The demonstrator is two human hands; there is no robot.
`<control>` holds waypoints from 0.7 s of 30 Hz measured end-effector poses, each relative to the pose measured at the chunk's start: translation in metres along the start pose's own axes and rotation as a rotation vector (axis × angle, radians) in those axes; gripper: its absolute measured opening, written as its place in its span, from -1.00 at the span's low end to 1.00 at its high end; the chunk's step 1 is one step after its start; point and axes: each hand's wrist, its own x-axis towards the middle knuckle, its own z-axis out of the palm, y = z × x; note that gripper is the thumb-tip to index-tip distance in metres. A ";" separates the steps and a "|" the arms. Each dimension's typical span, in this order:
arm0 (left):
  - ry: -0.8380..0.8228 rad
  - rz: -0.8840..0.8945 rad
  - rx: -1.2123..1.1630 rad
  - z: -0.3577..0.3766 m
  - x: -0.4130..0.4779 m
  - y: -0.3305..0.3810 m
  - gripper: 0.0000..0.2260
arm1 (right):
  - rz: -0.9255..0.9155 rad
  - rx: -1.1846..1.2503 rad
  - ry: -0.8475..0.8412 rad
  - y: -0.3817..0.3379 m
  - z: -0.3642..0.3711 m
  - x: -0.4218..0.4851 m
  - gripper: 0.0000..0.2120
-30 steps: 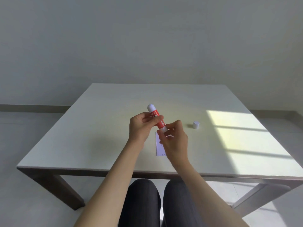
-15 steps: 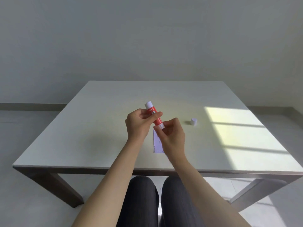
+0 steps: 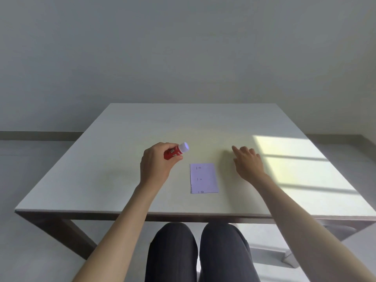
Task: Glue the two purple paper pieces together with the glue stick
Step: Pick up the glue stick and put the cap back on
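My left hand (image 3: 156,165) is shut around a red glue stick (image 3: 174,153), held above the table with its white end (image 3: 184,147) pointing up and to the right. A pale purple paper rectangle (image 3: 204,178) with small printed marks lies flat on the table between my hands; a thin offset edge along its left side suggests a second piece under it. My right hand (image 3: 247,162) hovers palm down to the right of the paper, fingers loosely apart. The glue stick's white cap is hidden, and I cannot tell whether it is under this hand.
The white square table (image 3: 114,180) has its front edge just above my knees (image 3: 195,237). A bright sunlit patch (image 3: 295,163) covers the table's right side. A plain wall stands behind the table, with grey floor on both sides.
My hands have separated. The right hand let go of the glue stick's lower end and moved right, over where the cap stood. The left hand moved left with the stick, uncovering the paper.
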 end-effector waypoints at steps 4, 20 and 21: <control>-0.001 0.026 0.058 0.003 -0.001 0.003 -0.81 | -0.002 0.381 0.110 -0.007 -0.006 -0.009 -0.65; -0.029 0.203 0.289 0.008 -0.006 0.024 -0.77 | -0.180 0.775 0.108 -0.087 -0.069 -0.040 -0.62; -0.036 0.204 0.302 0.008 -0.007 0.025 -0.77 | -0.149 0.613 0.128 -0.087 -0.070 -0.037 -0.49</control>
